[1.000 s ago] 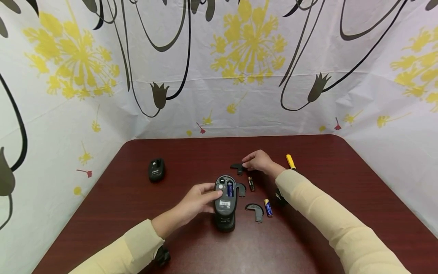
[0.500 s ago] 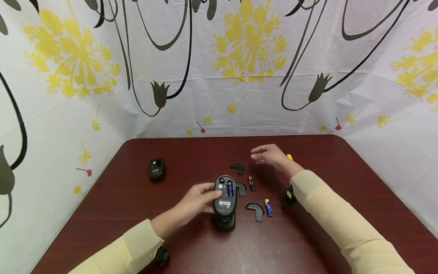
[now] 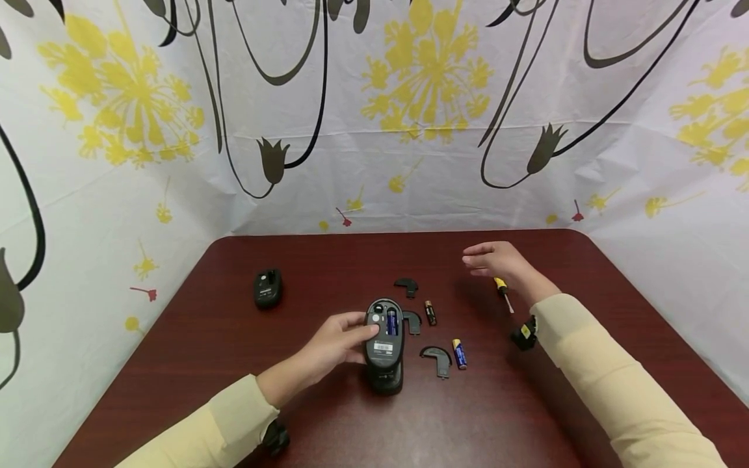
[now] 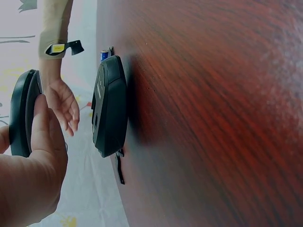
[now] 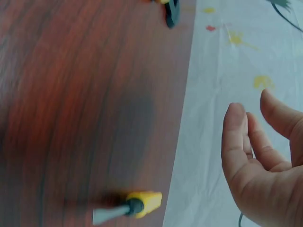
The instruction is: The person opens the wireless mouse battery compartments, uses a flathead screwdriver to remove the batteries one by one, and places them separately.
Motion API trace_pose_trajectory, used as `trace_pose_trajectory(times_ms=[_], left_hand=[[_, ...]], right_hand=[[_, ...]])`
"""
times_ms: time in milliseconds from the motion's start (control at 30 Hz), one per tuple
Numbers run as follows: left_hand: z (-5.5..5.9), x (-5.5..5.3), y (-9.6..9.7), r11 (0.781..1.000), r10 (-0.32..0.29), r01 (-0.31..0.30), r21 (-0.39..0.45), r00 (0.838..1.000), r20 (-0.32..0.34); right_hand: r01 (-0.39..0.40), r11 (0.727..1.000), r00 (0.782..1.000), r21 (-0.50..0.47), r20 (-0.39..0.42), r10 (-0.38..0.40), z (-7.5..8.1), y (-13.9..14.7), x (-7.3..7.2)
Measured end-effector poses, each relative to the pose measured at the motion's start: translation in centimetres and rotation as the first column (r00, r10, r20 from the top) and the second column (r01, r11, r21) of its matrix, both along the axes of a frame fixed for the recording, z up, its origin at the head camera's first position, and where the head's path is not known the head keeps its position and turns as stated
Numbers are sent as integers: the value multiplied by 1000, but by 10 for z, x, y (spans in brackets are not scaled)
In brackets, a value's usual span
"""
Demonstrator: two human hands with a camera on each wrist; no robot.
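Note:
My left hand (image 3: 330, 344) grips a black computer mouse (image 3: 383, 351), its underside up and a blue battery (image 3: 393, 321) in its open compartment. In the left wrist view this mouse is off the table, apart from a second black mouse (image 4: 111, 104) that lies on the tabletop. My right hand (image 3: 500, 262) is in the air at the right with nothing in it, fingers extended. Nearest to it lies a screwdriver (image 3: 500, 286) with a yellow handle, partly hidden by the wrist in the head view.
Three dark battery covers (image 3: 440, 359) lie right of the held mouse. Beside them are a dark copper-ended battery (image 3: 430, 313) and a blue-and-yellow battery (image 3: 459, 355). Another black mouse (image 3: 268, 289) sits at the left of the red-brown table (image 3: 328, 260). A patterned cloth (image 3: 351, 162) hangs behind.
My right hand has let go of the farthest battery cover and moved to the right, uncovering more of the screwdriver. My left hand and its mouse have stayed in place.

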State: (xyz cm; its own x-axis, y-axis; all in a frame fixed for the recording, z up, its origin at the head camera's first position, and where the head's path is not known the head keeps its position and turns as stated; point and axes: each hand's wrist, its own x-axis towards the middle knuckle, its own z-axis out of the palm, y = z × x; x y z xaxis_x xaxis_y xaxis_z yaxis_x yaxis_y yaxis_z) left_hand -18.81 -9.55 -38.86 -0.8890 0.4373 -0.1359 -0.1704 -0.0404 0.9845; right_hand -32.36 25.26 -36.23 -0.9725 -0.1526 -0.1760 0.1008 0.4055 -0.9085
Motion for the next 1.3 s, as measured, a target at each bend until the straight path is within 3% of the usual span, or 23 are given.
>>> trace_pose_trajectory(times_ms=[233, 500, 633, 1000, 1300], left_hand=[[-2, -1, 0, 1000, -2, 2, 9, 1000, -13], [-3, 1, -3, 1000, 5, -5, 7, 1000, -9], [-2, 1, -2, 1000, 5, -5, 11, 1000, -6], [-2, 1, -1, 1000, -2, 2, 8, 1000, -10], [-3, 0, -1, 1000, -2, 2, 7, 1000, -4]], right_hand=[[103, 993, 994, 49, 29, -104, 1, 24, 0], [205, 974, 977, 98, 39, -210, -12, 40, -6], [192, 975, 976, 111, 82, -202, -21, 50, -12], [189, 982, 971, 23, 143, -190, -36, 62, -21], [181, 981, 975, 71, 113, -189, -42, 64, -24]])
